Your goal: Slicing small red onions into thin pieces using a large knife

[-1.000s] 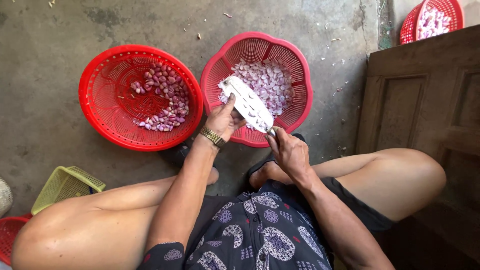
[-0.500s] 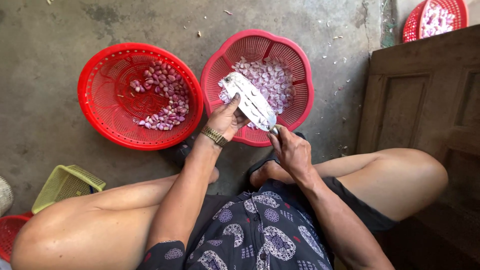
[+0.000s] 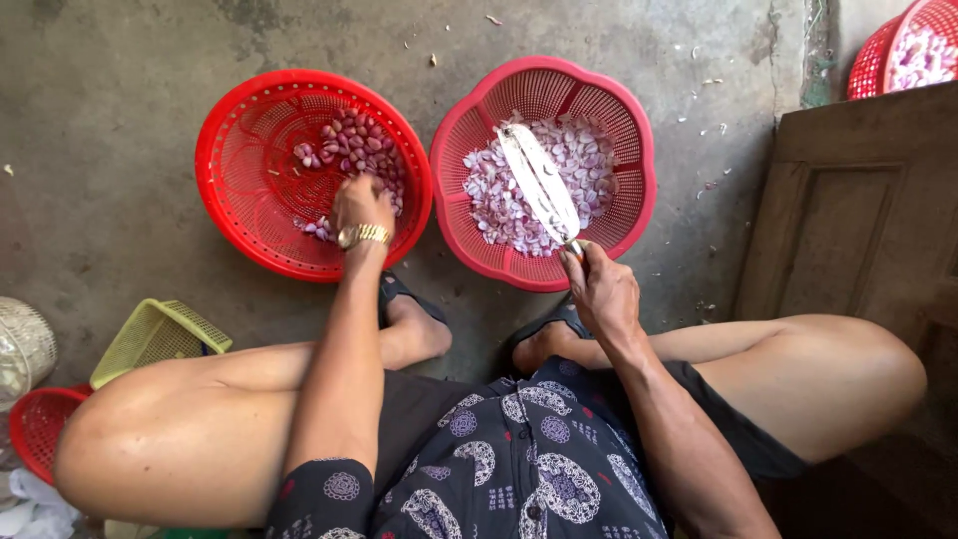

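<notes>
Two red plastic baskets stand on the concrete floor before my knees. The left basket (image 3: 239, 210) holds whole purple shallots (image 3: 349, 150); my left hand (image 3: 361, 203), with a gold watch on the wrist, reaches down into them, its fingers hidden among the bulbs. The right basket (image 3: 639, 190) holds pale peeled shallot pieces (image 3: 589, 160). My right hand (image 3: 599, 289) grips the handle of a wide cleaver (image 3: 539, 185), whose blade lies over that basket, pointing away from me.
A third red basket (image 3: 913, 45) with pale pieces sits at the top right. A brown wooden panel (image 3: 858, 210) stands to the right. A yellow-green basket (image 3: 155, 339), a small red basket (image 3: 40, 429) and a white woven thing (image 3: 22, 344) lie at the left.
My left hand has left the cleaver blade over the right basket and moved left into the basket of whole shallots. The right hand still holds the cleaver.
</notes>
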